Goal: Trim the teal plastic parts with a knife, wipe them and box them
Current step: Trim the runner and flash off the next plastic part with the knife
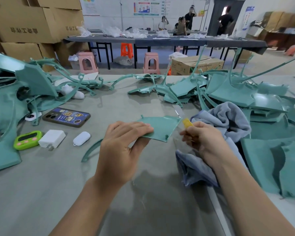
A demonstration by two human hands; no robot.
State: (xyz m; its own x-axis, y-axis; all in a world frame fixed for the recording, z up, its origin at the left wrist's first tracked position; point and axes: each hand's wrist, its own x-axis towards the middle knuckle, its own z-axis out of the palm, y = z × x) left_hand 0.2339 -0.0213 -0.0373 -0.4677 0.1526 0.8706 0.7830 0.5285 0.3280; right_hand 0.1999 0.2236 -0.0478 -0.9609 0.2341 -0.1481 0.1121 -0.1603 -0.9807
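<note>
Looking light, thin and stiff, the teal part is edge-pinched by left hand fingers, the knife clasped by curled right hand fingers.

Blurred knife, blade indiscernible
</note>
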